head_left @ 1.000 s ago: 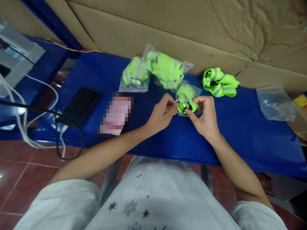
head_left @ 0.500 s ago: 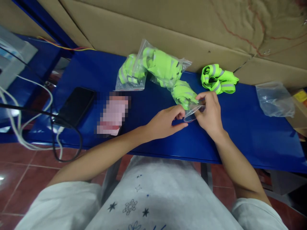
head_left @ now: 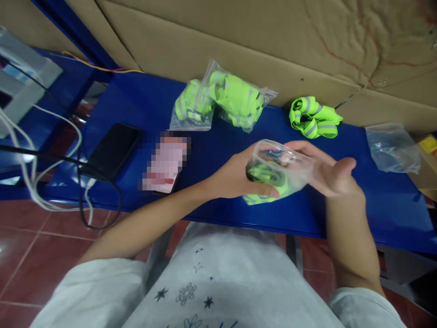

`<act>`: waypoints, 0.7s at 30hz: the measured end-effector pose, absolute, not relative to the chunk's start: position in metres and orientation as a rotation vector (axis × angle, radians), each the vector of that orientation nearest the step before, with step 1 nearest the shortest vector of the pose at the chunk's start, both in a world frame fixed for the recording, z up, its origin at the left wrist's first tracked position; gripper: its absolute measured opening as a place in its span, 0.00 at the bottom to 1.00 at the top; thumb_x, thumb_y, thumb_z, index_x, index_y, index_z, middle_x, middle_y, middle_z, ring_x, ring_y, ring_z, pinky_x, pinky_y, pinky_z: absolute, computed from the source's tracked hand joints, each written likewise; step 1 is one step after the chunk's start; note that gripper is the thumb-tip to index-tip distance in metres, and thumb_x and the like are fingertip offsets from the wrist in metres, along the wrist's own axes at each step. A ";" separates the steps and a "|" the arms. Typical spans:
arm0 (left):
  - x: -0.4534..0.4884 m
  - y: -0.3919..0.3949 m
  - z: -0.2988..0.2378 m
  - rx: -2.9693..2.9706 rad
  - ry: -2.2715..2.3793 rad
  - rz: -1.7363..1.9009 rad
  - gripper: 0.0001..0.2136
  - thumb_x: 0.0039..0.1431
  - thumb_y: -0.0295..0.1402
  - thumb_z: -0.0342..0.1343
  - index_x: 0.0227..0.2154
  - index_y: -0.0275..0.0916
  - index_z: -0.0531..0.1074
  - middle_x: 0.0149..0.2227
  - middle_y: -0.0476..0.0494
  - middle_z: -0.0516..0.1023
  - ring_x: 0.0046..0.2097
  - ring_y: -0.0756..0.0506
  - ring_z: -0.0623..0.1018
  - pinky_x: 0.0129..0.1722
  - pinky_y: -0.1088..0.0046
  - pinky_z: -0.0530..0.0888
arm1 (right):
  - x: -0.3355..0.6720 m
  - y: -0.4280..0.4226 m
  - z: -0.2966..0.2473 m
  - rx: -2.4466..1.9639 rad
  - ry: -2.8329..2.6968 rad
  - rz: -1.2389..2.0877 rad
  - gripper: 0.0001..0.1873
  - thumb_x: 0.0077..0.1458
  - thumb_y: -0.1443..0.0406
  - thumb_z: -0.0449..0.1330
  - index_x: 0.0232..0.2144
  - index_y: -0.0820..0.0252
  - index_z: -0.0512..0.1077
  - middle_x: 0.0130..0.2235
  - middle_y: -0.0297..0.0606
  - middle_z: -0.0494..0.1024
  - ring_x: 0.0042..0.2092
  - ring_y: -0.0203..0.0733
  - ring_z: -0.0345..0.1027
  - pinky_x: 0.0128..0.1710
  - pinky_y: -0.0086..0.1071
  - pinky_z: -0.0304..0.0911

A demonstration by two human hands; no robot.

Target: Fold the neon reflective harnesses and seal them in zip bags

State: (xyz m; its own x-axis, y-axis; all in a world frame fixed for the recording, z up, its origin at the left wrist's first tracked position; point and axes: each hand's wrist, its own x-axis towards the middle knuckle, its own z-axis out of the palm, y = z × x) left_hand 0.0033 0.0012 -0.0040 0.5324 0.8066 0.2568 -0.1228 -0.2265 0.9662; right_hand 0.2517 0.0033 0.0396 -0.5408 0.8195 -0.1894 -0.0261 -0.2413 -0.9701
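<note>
My left hand (head_left: 241,175) is wrapped round a clear plastic bag (head_left: 295,171) with rolled neon-yellow reflective straps (head_left: 268,177) inside. The bag's mouth gapes toward me, above the front part of the table. My right hand (head_left: 327,171) is at the bag's right side, palm up, with its thumb stretched out and its fingers partly behind the plastic. Beyond the hands, a loose bundle of reflective straps (head_left: 316,117) lies unbagged on the table. Two filled bags of straps (head_left: 235,98) (head_left: 194,107) rest against each other at the back.
An unfilled clear bag (head_left: 392,148) lies on the blue table (head_left: 211,155) at the right, beside a cardboard box (head_left: 426,159). To the left are a phone with a blurred screen (head_left: 165,164), a black device (head_left: 112,150) and tangled cables (head_left: 29,168). Cardboard (head_left: 239,41) lines the back.
The bag of straps has been lifted off the table and brought nearer, its mouth turned up. My left hand has closed round it; my right hand has turned palm up with fingers extended.
</note>
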 end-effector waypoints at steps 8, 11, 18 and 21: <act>0.015 0.008 -0.025 1.182 0.858 0.672 0.25 0.61 0.55 0.60 0.43 0.36 0.81 0.39 0.42 0.83 0.38 0.46 0.79 0.39 0.71 0.72 | 0.259 0.014 -0.012 -1.277 -1.381 1.761 0.23 0.51 0.52 0.74 0.44 0.59 0.77 0.31 0.32 0.75 0.26 0.31 0.64 0.25 0.26 0.62; 0.017 0.006 -0.027 1.150 0.903 0.723 0.20 0.61 0.50 0.62 0.45 0.37 0.82 0.40 0.44 0.84 0.39 0.47 0.79 0.38 0.73 0.71 | 0.263 0.016 -0.020 -1.283 -1.386 1.752 0.23 0.50 0.55 0.75 0.45 0.58 0.77 0.28 0.29 0.72 0.25 0.30 0.63 0.24 0.26 0.59; 0.010 0.002 -0.019 0.681 0.737 0.714 0.19 0.57 0.45 0.68 0.47 0.38 0.82 0.47 0.39 0.85 0.47 0.42 0.84 0.48 0.68 0.77 | 0.260 0.004 -0.012 -1.311 -1.361 1.727 0.26 0.50 0.48 0.74 0.42 0.60 0.77 0.27 0.29 0.71 0.25 0.29 0.61 0.23 0.25 0.58; 0.005 0.001 -0.015 0.665 0.702 0.701 0.20 0.59 0.47 0.66 0.46 0.38 0.82 0.45 0.38 0.86 0.47 0.40 0.84 0.48 0.66 0.78 | 0.261 0.001 -0.007 -1.326 -1.359 1.811 0.26 0.53 0.44 0.70 0.34 0.61 0.75 0.28 0.33 0.73 0.27 0.31 0.65 0.26 0.26 0.62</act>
State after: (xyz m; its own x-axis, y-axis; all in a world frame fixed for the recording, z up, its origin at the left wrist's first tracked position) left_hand 0.0052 0.0005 -0.0151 0.5637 0.7530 -0.3395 -0.3392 0.5858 0.7361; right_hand 0.2607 0.0009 -0.0069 -0.3919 0.8305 -0.3958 0.1480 -0.3677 -0.9181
